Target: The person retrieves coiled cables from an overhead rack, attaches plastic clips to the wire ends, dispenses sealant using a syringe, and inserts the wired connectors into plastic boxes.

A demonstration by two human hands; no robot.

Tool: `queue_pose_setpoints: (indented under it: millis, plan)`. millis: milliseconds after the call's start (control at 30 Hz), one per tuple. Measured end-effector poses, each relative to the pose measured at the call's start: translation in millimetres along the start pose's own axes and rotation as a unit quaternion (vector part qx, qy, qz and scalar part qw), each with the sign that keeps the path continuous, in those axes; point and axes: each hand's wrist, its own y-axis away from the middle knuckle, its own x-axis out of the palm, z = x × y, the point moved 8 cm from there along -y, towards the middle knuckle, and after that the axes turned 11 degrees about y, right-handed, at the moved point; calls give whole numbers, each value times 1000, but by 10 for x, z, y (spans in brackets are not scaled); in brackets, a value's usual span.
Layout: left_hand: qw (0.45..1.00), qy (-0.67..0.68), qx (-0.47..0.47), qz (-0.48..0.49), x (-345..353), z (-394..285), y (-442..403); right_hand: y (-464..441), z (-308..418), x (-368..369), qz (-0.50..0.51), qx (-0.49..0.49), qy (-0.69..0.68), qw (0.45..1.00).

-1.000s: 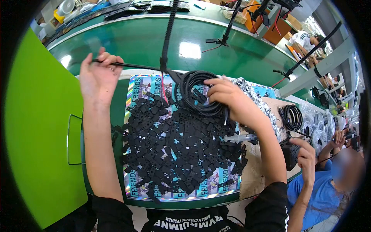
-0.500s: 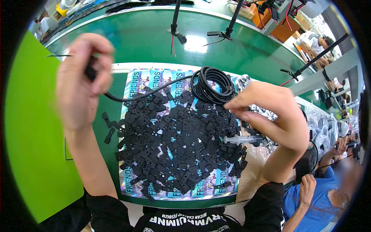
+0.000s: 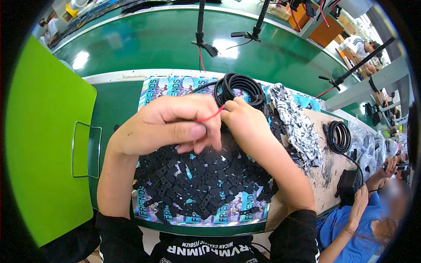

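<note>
My left hand point(image 3: 180, 125) is closed on a thin red wire point(image 3: 211, 115), above the pile of small black flat pieces point(image 3: 201, 175). The fingers of my right hand point(image 3: 239, 116) are pinched together at the wire's other end, right beside the left fingertips. Just behind my hands lies a coil of black corrugated cable point(image 3: 239, 83), a length of it running left behind my left hand. The black pieces are spread over a patterned sheet point(image 3: 258, 209) printed with "FRIENDS".
A crumpled black-and-white cloth point(image 3: 296, 125) lies on cardboard point(image 3: 324, 175) at the right, near another cable coil point(image 3: 339, 136). A green panel point(image 3: 48, 144) stands left. Black cables point(image 3: 200, 26) hang overhead. A co-worker in blue point(image 3: 351, 236) sits at the right.
Both hands have come together over the middle from being far apart, and the red wire now shows between them. The syringe seen earlier on the right is hidden.
</note>
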Motion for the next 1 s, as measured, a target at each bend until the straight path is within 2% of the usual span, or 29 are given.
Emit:
queue_pose_setpoints:
  millis: [167,233,400,433,467,533,600,633,733,767,867,967,1000]
  plan:
    - [982,174,-1,76,141,10,2,6,43,15,-47,-12,29,998]
    - [978,207,-14,23,134,61,7,19,49,43,-43,-9,33,998]
    - [988,145,-42,-44,125,150,-21,72,87,76,-59,-26,24,998]
    - [990,119,-69,-37,118,161,-14,67,72,45,-65,-35,-1,997]
    - [994,64,-65,-59,93,142,-18,74,-35,74,-3,-28,-98,995]
    - [992,-44,-58,-103,78,114,-4,59,-215,-301,67,-5,-328,942]
    - [983,-123,-29,-133,83,37,7,118,-409,-591,-23,9,-439,898]
    - [978,-152,-25,-140,91,4,9,174,-436,-650,63,63,-552,829]
    - [965,-219,-3,-147,89,-36,-3,286,-458,-846,21,36,-697,716]
    - [961,-236,5,-147,89,-45,-14,290,-434,-882,13,29,-718,695]
    - [910,-390,86,-112,201,-192,-38,270,-356,-891,2,-7,-737,676]
    - [856,-484,127,-130,319,-317,-8,254,-342,-903,-4,6,-709,705]
    - [856,-486,112,-136,335,-335,2,249,-340,-900,-6,9,-700,715]
